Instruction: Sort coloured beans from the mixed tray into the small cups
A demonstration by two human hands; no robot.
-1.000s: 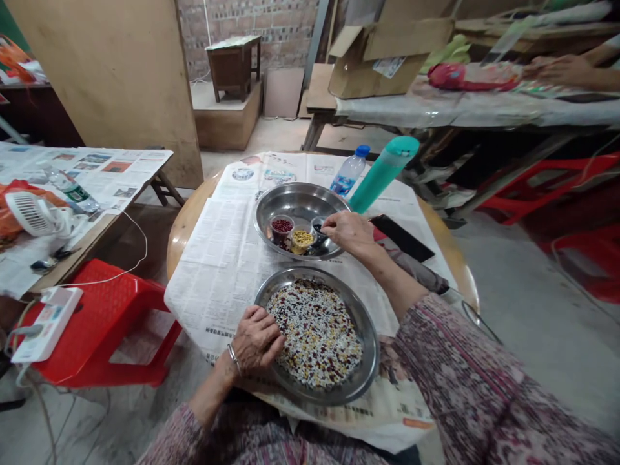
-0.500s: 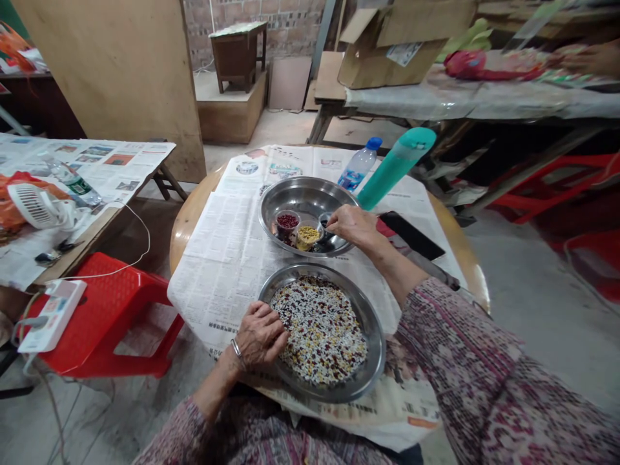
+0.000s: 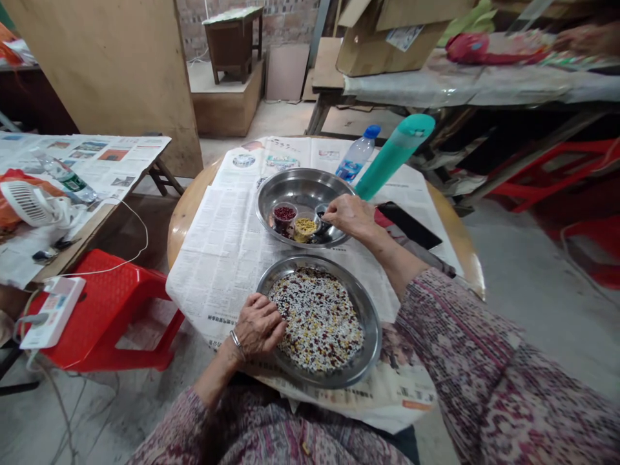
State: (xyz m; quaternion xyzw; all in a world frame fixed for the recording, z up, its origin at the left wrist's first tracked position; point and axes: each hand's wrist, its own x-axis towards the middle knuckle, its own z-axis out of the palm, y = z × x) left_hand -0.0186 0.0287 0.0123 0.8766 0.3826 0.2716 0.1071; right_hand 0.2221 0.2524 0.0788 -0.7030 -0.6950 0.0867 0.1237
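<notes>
A steel basin [image 3: 374,336] nearest me holds a mixed layer of white grains [image 3: 320,316] with yellow, dark red and black beans. My left hand [image 3: 258,326] rests at its left rim, fingers curled in; what they hold, if anything, is hidden. Behind stands a second steel basin [image 3: 303,182] with small clear cups inside: one of dark red beans [image 3: 285,212], one of yellow beans [image 3: 305,227], and a dark-filled cup [image 3: 320,212] at the right. Over that last cup is my right hand [image 3: 351,215], fingertips pinched together; anything between them is too small to make out.
Newspaper [image 3: 217,239] covers the round table. A blue-capped bottle [image 3: 357,154], a green cylindrical bottle [image 3: 397,155] and a black phone [image 3: 411,225] lie or stand beyond my right hand. A red stool [image 3: 109,323] with a power strip [image 3: 53,313] is at the left.
The whole view has shifted slightly, with the table a little higher in the picture. My right hand stays pinched at the dark-filled cup; my left hand stays at the near basin's rim.
</notes>
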